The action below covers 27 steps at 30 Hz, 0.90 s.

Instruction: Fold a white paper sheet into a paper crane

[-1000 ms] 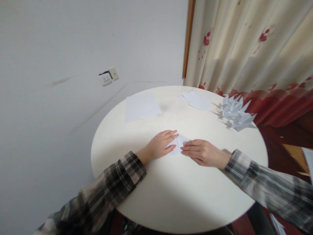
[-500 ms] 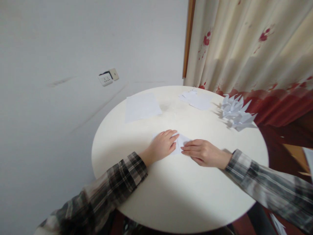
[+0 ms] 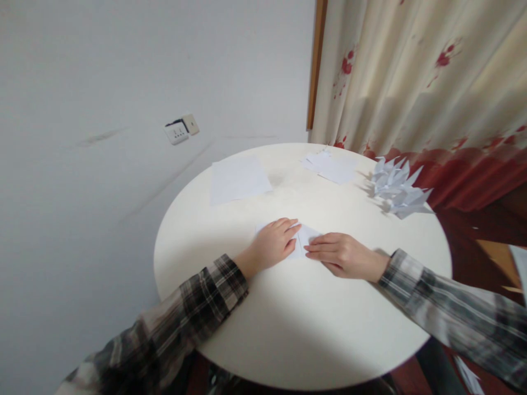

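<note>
Folded paper [image 3: 303, 239]: white, small, lying flat near the middle of the round tabletop [image 3: 296, 323], mostly covered by the two hands; only a narrow strip with a crease shows between the fingertips.

Left hand [image 3: 272, 244]: palm down, fingers stretched flat and together, pressing on the left part of the folded paper; nothing is grasped.

Right hand [image 3: 341, 255]: palm down, fingers extended toward the left hand, resting on the right part of the same paper, fingertips just beside those of the left hand; nothing is grasped.

Sleeves: plaid, dark and pale check, on both forearms, reaching in from the near edge of the tabletop.

Plain sheet [image 3: 239, 178]: white, flat, at the far left of the tabletop, well apart from the hands.

Loose sheets [image 3: 331, 167]: a small overlapping pile at the far edge.

Folded paper figures [image 3: 397, 189]: a cluster of pointed white shapes at the far right edge, near the curtain [image 3: 411, 82].

Wall socket [image 3: 181, 129]: on the grey wall behind.
</note>
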Each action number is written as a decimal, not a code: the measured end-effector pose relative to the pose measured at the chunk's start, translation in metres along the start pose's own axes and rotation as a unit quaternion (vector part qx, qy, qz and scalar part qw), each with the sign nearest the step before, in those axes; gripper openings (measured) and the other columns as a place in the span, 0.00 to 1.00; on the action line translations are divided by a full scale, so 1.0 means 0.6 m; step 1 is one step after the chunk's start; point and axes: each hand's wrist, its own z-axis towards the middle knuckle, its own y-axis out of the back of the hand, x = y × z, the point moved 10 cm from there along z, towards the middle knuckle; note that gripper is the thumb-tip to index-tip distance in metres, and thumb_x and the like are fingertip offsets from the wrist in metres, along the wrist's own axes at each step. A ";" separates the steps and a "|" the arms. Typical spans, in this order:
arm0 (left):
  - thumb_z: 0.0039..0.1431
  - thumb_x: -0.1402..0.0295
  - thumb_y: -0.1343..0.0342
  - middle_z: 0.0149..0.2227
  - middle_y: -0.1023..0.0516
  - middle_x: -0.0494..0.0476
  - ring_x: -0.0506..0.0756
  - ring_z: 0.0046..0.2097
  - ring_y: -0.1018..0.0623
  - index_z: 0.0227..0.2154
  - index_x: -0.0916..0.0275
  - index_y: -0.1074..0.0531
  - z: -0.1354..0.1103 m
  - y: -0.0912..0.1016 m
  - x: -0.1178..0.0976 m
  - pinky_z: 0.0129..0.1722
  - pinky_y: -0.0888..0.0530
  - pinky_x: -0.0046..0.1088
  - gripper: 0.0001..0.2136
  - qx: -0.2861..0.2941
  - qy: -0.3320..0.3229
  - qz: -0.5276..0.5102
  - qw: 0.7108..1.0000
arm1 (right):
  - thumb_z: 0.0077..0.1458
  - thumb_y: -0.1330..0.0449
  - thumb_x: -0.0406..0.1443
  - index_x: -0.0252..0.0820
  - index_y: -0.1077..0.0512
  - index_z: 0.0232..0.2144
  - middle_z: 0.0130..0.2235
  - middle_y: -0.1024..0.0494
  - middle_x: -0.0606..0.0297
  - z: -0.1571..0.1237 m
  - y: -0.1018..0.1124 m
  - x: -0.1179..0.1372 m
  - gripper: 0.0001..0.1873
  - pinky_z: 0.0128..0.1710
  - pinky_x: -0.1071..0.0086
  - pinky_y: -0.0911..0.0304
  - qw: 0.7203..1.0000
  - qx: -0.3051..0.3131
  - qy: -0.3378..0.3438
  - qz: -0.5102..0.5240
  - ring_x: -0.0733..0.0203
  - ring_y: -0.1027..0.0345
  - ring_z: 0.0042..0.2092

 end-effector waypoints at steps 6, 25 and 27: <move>0.59 0.71 0.53 0.53 0.32 0.64 0.58 0.53 0.33 0.51 0.68 0.35 0.000 0.002 -0.001 0.53 0.34 0.38 0.17 -0.001 -0.001 -0.001 1.000 | 0.54 0.50 0.26 0.34 0.27 0.43 0.45 0.23 0.58 0.000 0.001 0.000 0.17 0.48 0.62 0.32 1.000 0.000 -0.001 0.006 0.59 0.32 0.50; 0.57 0.73 0.51 0.52 0.32 0.65 0.59 0.53 0.33 0.50 0.68 0.34 -0.001 0.007 0.000 0.53 0.33 0.38 0.17 -0.001 0.008 0.002 1.000 | 0.52 0.51 0.26 0.35 0.27 0.42 0.43 0.22 0.59 0.004 0.005 0.002 0.18 0.48 0.62 0.32 1.000 -0.007 -0.009 0.016 0.58 0.31 0.49; 0.57 0.73 0.51 0.52 0.32 0.65 0.59 0.53 0.32 0.50 0.68 0.34 -0.001 0.007 -0.001 0.53 0.33 0.38 0.17 -0.003 0.007 0.000 1.000 | 0.52 0.51 0.26 0.36 0.27 0.43 0.43 0.22 0.59 0.004 0.005 0.002 0.18 0.48 0.62 0.32 1.000 -0.006 -0.008 0.016 0.58 0.31 0.49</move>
